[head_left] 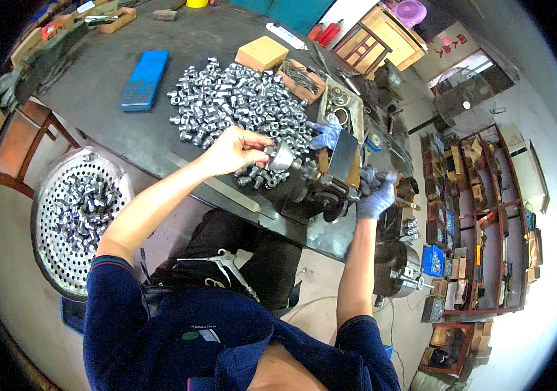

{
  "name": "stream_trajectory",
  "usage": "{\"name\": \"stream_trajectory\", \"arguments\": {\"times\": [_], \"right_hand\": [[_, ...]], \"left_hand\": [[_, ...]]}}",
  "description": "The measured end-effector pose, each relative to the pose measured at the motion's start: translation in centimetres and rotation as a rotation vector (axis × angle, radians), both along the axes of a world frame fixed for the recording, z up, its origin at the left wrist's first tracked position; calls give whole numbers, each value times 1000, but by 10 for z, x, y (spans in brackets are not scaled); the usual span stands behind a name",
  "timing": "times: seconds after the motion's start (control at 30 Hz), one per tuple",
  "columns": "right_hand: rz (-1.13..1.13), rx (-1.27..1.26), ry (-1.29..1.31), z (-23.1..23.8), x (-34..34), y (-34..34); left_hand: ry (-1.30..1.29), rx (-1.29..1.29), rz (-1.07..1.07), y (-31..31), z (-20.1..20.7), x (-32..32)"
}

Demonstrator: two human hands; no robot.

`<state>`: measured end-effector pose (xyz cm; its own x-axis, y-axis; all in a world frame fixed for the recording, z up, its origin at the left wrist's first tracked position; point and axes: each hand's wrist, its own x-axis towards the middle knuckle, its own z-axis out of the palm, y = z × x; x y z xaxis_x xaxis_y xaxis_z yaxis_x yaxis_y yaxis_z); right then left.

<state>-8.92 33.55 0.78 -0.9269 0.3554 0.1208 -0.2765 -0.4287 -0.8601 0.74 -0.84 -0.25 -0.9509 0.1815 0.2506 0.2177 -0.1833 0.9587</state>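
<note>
My bare left hand (pixel 238 154) pinches a small metal fitting against the face of a cone-shaped chuck (pixel 282 156). This chuck sits on the left end of a small dark bench machine (pixel 321 192) at the table's near edge. On the machine's right side, my right hand (pixel 376 199), in a grey-blue glove, has its fingers curled in; what they grip is hidden. Just behind the chuck lies a large heap of shiny metal fittings (pixel 233 104), with a few more beneath my left wrist. A blue glove (pixel 326 135) lies beside the heap.
To the left, a perforated metal basin (pixel 47 228) holds more fittings. A blue case (pixel 145 79), a yellow box (pixel 261 53) and a tray of rings (pixel 350 107) rest on the table. An air blow gun (pixel 229 264) lies near my lap. Shelves (pixel 487 228) stand at right.
</note>
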Motion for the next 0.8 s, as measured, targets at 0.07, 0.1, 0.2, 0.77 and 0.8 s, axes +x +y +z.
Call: {"name": "stream_trajectory", "arguments": {"times": [0.07, 0.1, 0.2, 0.77, 0.8], "right_hand": [[-92, 233, -7, -26, -15, 8], [-137, 298, 46, -40, -22, 11], [-269, 497, -71, -81, -13, 14], [-280, 487, 88, -50, -33, 15], [-226, 333, -38, -26, -22, 9]], "left_hand": [[-3, -25, -2, 0, 0, -2], [1, -23, -1, 1, -1, -3], [9, -18, 12, 0, -2, -1], [-70, -205, 43, 4, 8, -1], [-105, -212, 37, 3, 9, 0]]}}
